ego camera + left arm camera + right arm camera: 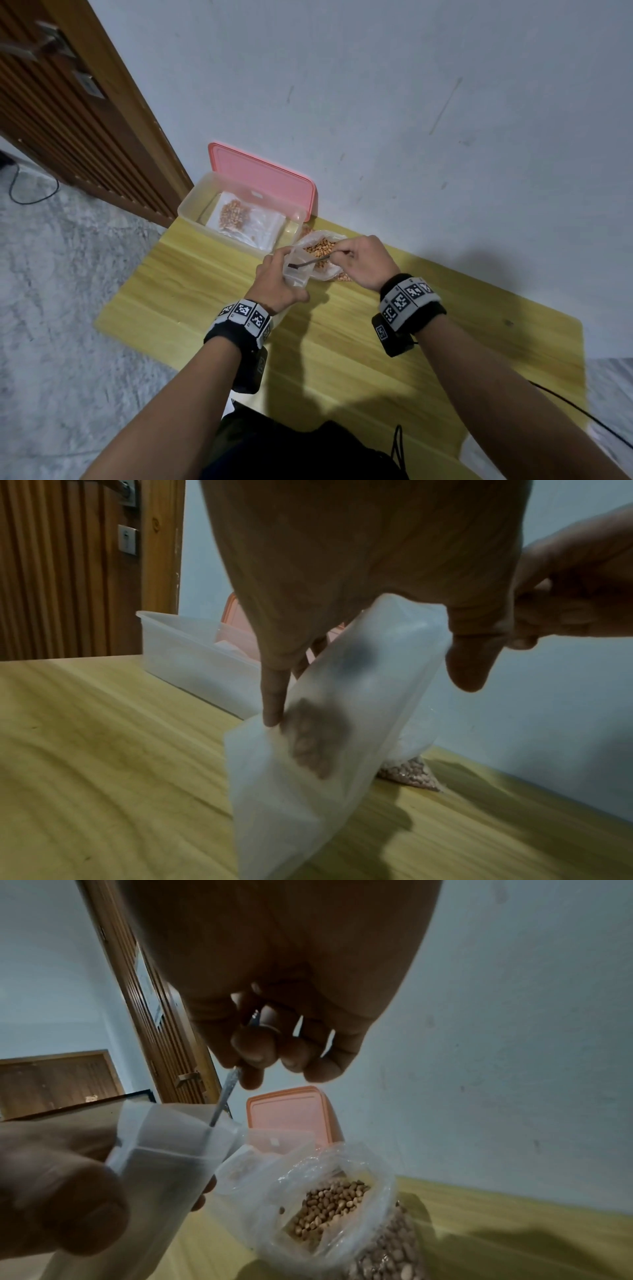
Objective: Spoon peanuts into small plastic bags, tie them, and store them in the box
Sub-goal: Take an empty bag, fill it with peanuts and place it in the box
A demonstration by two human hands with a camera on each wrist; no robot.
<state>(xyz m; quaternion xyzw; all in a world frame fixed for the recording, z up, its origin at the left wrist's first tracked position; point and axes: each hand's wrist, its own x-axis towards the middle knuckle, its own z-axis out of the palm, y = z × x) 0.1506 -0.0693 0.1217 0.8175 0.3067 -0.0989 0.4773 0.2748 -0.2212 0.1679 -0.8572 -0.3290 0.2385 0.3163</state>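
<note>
My left hand (274, 279) grips a small clear plastic bag (297, 272) by its open mouth, just above the yellow table. The right hand (352, 257) pinches the handle of a metal spoon (310, 263), whose bowl is inside that bag's mouth. In the left wrist view, a clump of peanuts (315, 746) shows through the small bag (342, 791), between the fingers (274, 696) and thumb. Behind the hands stands a large open bag of peanuts (322, 248) (329, 1204). The right wrist view shows the spoon handle (226, 1093) running down into the small bag (171, 1153).
A clear box (191, 205) sits at the table's far left corner with its pink lid (263, 178) leaning on the wall; a filled bag of peanuts (239, 216) lies inside. The yellow wooden table (376, 359) reaches toward me. A wooden door (68, 120) stands to the left.
</note>
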